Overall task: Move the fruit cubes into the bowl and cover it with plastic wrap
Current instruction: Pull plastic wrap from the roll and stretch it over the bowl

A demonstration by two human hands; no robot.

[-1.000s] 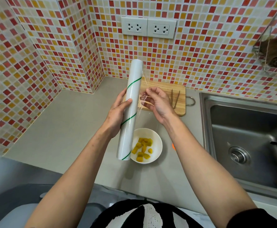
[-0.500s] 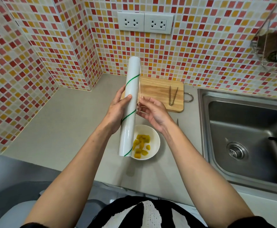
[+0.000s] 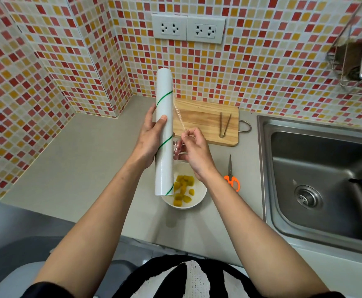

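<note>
Right hand (image 3: 194,150) lower, film edge (image 3: 179,117) pinched.

Bowl (image 3: 199,203) before cutting board (image 3: 199,119), scissors (image 3: 231,179) right, sink (image 3: 317,181) beyond.

both forearms outstretched, left hand (image 3: 148,138) curled in a grip, right hand (image 3: 195,150) fingers pinched

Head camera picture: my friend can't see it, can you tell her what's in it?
A left hand holds a plastic wrap roll upright while the right hand pinches its loose film, above a white bowl of yellow fruit cubes. Scissors lie beside the bowl.
</note>
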